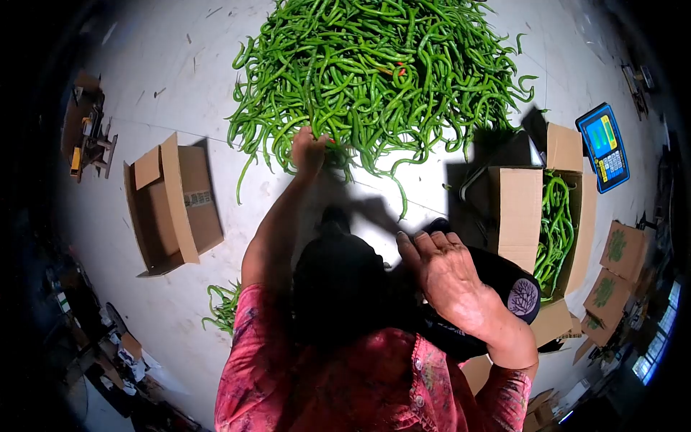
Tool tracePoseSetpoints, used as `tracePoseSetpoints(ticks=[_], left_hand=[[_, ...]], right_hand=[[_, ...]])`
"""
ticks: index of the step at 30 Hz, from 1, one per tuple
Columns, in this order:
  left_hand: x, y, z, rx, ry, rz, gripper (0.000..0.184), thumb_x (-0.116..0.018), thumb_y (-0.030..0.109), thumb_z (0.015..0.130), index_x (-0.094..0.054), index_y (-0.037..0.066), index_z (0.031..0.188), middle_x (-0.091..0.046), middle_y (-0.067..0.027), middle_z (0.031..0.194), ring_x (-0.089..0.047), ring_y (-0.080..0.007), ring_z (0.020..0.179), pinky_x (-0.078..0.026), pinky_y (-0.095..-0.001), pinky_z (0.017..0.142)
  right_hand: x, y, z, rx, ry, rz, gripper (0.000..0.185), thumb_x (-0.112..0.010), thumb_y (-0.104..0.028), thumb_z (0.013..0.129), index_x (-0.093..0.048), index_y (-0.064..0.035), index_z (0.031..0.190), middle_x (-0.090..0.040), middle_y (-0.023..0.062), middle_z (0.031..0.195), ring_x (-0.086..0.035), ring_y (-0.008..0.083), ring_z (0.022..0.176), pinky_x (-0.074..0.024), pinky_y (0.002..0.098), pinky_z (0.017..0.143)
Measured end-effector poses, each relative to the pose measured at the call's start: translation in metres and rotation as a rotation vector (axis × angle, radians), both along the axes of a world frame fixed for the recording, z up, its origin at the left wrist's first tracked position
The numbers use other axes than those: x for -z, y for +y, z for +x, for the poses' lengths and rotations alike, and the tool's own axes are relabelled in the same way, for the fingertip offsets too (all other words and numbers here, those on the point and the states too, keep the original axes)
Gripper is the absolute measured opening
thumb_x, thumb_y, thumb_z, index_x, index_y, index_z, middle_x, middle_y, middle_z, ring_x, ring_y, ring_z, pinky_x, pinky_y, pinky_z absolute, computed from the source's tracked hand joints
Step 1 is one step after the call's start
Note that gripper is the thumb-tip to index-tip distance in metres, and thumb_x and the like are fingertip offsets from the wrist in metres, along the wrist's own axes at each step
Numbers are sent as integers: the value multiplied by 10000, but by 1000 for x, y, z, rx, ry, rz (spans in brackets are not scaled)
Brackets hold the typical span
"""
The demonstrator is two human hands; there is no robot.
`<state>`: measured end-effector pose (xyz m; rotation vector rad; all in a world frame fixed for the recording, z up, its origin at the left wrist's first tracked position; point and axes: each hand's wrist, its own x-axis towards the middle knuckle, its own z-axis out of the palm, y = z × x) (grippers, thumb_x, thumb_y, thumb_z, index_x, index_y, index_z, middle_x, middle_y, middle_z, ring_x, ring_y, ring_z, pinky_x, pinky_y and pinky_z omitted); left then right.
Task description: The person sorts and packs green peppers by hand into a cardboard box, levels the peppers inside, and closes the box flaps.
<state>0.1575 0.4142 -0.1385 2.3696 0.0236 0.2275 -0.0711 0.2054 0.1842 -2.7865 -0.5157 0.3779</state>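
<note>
1. Touching the pile of peppers (374, 79) on floor (180, 101), left hand (308, 150) is curled, its hold hidden.
2. Right hand (450, 277) is half-bent (grip also unclear).
3. One box (520, 209) has peppers (556, 223); most lie outside.

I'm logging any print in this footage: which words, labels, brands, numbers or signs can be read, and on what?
Nothing is legible.
Keypad device: display digits and key markings, too small and blurred.
Open carton, left: dark print, too blurred.
Far-right cartons: green print, too small.
Dark clothing: pale marks, unreadable, beside a tree emblem.
</note>
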Motion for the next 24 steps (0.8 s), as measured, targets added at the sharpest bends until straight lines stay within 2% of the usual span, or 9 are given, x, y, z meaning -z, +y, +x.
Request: tracePoseSetpoints(ticks=[1, 3, 6, 11, 13, 15, 18, 21, 24], left_hand=[[10, 0, 6, 8, 65, 25, 222, -701, 236, 782, -602, 70, 890, -615, -143, 776, -600, -368, 790, -471, -480, 703], [44, 4, 18, 24, 197, 77, 206, -684, 228, 789, -586, 65, 868, -608, -147, 754, -588, -382, 730, -464, -484, 675], [62, 2, 17, 7, 225, -57, 181, -656, 218, 819, -579, 58, 854, -607, -116, 724, -587, -319, 655, -459, -438, 619], [-15, 14, -29, -22, 440, -1079, 115, -605, 190, 905, -606, 75, 913, -617, -30, 779, -590, -169, 692, -479, -323, 619], [-48, 16, -36, -34, 477, -1320, 134, -586, 190, 933, -618, 74, 992, -632, -22, 832, -605, -150, 745, -493, -301, 658], [-65, 16, -39, -115, 518, -1356, 192, -571, 199, 955, -618, 65, 1084, -650, -33, 892, -624, -160, 804, -510, -302, 711], [-59, 41, -42, 243, 678, -1008, 263, -557, 217, 973, -597, 41, 1165, -667, -53, 968, -635, -162, 881, -513, -306, 762], [-70, 48, -34, -53, 559, -1418, 243, -555, 226, 977, -601, 44, 1132, -667, -63, 990, -634, -149, 865, -516, -312, 759], [-70, 81, -19, 22, 475, -1258, 227, -550, 262, 982, -612, 52, 1041, -675, -57, 916, -626, -140, 785, -505, -300, 706]], right_hand=[[-1, 0, 0, -5, 76, -37, 581, -607, -79, 736, -510, 49, 1294, -583, 170, 1026, -571, 312, 924, -453, 395, 830], [-2, 0, 3, -24, 38, -54, 505, -580, -49, 762, -540, 39, 1257, -595, 162, 982, -588, 286, 888, -471, 381, 780], [-3, 0, 5, -42, 19, -74, 483, -571, -36, 769, -556, 37, 1246, -601, 156, 958, -594, 268, 867, -479, 368, 753], [-8, 2, 9, -57, 44, -84, 497, -576, -43, 760, -559, 47, 1249, -600, 157, 956, -590, 266, 860, -479, 366, 749], [-8, 5, 10, -77, 58, -74, 499, -577, -47, 759, -559, 50, 1248, -601, 161, 958, -591, 270, 863, -480, 370, 748], [-5, 7, 11, -91, 53, -72, 500, -578, -48, 756, -560, 52, 1245, -602, 166, 966, -592, 274, 868, -480, 375, 748], [-1, 6, 13, -93, 48, -68, 501, -580, -46, 752, -559, 55, 1242, -605, 183, 986, -594, 286, 875, -481, 380, 757], [-5, 6, 19, -91, 77, -65, 509, -583, -53, 751, -552, 52, 1249, -606, 199, 1006, -596, 299, 882, -483, 382, 763], [-2, 7, 20, -79, 67, -72, 513, -584, -66, 753, -549, 47, 1253, -611, 212, 1056, -601, 306, 913, -486, 390, 777]])
